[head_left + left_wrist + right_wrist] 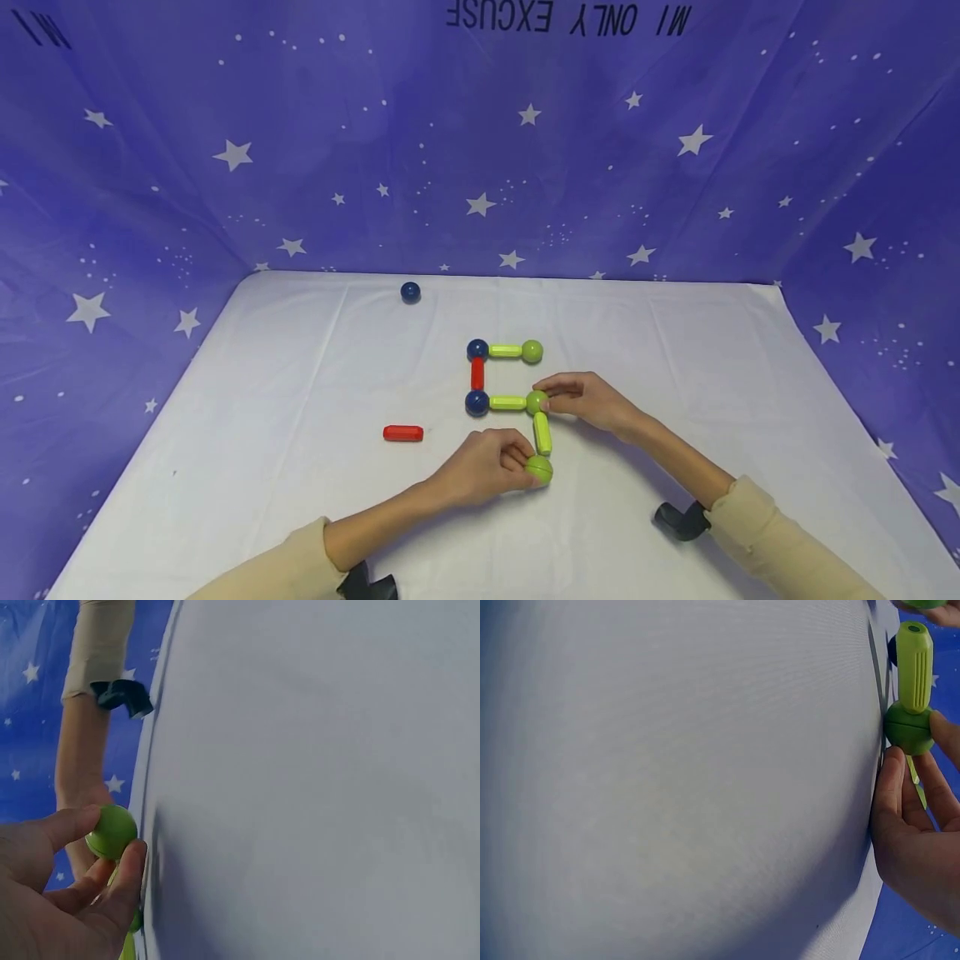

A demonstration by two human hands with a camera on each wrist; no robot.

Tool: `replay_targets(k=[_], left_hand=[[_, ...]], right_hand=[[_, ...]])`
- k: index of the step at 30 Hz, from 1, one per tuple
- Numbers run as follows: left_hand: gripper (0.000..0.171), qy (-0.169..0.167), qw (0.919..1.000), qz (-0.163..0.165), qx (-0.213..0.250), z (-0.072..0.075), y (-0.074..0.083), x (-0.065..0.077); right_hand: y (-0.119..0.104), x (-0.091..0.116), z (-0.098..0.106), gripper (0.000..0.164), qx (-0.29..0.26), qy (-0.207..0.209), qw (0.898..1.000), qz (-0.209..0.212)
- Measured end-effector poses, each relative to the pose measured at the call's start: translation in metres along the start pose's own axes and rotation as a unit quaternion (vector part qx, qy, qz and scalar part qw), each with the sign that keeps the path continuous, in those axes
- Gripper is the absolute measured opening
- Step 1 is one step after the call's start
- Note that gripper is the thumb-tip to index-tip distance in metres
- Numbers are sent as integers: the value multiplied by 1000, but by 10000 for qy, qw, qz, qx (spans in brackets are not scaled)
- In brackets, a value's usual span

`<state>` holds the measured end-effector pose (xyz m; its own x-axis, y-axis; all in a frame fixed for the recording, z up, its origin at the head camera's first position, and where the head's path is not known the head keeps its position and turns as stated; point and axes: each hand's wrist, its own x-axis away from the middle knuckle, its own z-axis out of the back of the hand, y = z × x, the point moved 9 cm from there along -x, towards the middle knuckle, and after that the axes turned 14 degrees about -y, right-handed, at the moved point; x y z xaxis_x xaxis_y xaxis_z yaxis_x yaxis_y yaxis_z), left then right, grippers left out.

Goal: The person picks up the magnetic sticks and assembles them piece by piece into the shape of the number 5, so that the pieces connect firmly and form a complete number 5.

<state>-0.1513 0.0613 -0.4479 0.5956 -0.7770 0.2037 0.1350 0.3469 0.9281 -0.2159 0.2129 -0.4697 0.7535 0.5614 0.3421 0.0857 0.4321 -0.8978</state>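
My left hand pinches a green ball between thumb and fingers; the left wrist view shows the same green ball at the fingertips. My right hand grips another green ball. From that ball a yellow-green rod points toward the left hand's ball; in the right wrist view the free end of this rod shows a small dark socket. A second yellow-green rod joins the right hand's ball to a blue ball. A red rod runs from there to another blue ball.
The far blue ball carries a yellow-green rod ending in a green ball. A loose red rod lies left of the chain, and a loose blue ball sits near the back edge of the white-covered table. Star-printed purple cloth surrounds it.
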Motion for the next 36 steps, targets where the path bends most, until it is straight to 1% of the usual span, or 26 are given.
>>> replay_targets(k=[4,10,17,23,26,30,33,36], left_hand=[[23,47,9999,-129,-71,-7,1,-4],[22,240,9994,-247,-74,-8,2,-6],[21,395,9990,-163,-148,-8,-1,-6],[22,408,9989,-123,-178,-8,-2,-7],[23,428,9986,-175,-256,-8,-1,-8],[24,462,9980,-275,-321,-8,0,-9],[24,470,9979,-297,-325,-8,1,-9],[24,468,9979,-293,-328,-8,2,-9]], right_hand=[[1,-1,0,38,-12,20,10000,-17],[1,-1,-1,38,-29,-11,10000,-1],[0,-2,-1,38,-63,-47,10000,22],[-2,1,-1,43,-39,-10,10000,52],[-3,5,-2,46,-69,22,10000,62],[0,15,-4,48,-157,205,9997,41],[3,25,-8,43,-272,362,9990,19],[4,35,-16,35,-346,349,9988,74]])
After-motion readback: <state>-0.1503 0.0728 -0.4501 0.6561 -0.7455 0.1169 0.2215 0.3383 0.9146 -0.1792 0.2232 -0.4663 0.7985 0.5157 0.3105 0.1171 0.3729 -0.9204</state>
